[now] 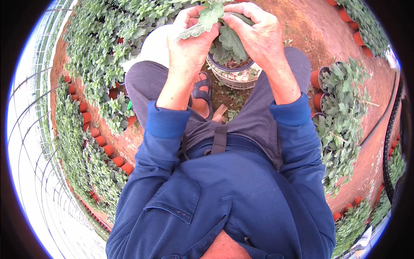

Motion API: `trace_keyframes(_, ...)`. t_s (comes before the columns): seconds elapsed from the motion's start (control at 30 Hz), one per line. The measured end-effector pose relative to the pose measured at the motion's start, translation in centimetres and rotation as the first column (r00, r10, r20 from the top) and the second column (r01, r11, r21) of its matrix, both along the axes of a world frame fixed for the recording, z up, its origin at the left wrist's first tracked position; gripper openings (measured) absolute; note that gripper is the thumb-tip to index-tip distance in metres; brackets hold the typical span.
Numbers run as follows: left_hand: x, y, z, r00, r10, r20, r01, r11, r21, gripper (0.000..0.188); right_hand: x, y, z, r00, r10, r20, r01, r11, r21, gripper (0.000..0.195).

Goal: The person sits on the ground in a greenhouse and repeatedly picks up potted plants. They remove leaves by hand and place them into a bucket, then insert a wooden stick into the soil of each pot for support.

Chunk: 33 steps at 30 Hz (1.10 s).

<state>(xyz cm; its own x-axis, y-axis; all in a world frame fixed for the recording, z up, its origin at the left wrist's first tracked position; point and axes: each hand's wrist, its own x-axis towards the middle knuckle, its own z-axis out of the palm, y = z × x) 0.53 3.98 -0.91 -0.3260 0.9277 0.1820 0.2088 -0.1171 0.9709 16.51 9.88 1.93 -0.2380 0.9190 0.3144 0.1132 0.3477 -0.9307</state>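
Note:
A leafy potted plant [230, 40] stands between my knees, its dark-rimmed pot [231, 68] resting on a round, pale support [237, 83] strewn with leaf bits. My left hand [194, 40] is at the plant's upper part, fingers curled at the stem and a lobed leaf [210, 16]; the leaf partly covers the fingertips. Opposite it, my right hand [255, 30] has thumb and forefinger brought together at the top foliage, just right of that leaf. What exactly lies between those fingertips is too small to tell.
Dense rows of potted plants [93, 42] line the left side. More orange pots with plants [343, 97] stand to the right, some tipped over. Behind them a black hose [391, 136] runs along the reddish soil. A sandalled foot [202, 94] and a wood piece [220, 111] are below the pot.

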Motion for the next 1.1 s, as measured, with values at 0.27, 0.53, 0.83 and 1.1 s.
trace_keyframes(0.27, -0.1, -0.2, 0.8, 0.963, 0.006, -0.270, -0.003, 1.000, 0.009, 0.024, 0.1, -0.1, 0.0, 1.000, -0.009, 0.007, 0.009, 1.000, -0.016, 0.017)
trace_keyframes(0.53, 0.5, -0.6, 0.7, 0.945, 0.093, -0.315, -0.065, 0.993, 0.098, 0.019, -1.1, -1.6, -3.1, 0.997, -0.018, -0.069, 0.029, 0.987, 0.159, 0.018)
trace_keyframes(0.83, 2.5, -0.9, -1.3, 0.869, 0.068, 0.490, 0.025, 0.983, -0.181, 0.011, -0.5, -2.0, -2.7, 0.999, -0.034, -0.037, 0.037, 0.996, 0.082, 0.018)
trace_keyframes(1.1, -1.2, 1.1, -2.8, 0.812, -0.105, 0.574, 0.219, 0.967, -0.133, 0.009, -0.6, -1.7, -2.5, 0.999, 0.011, -0.030, -0.011, 1.000, 0.009, 0.020)
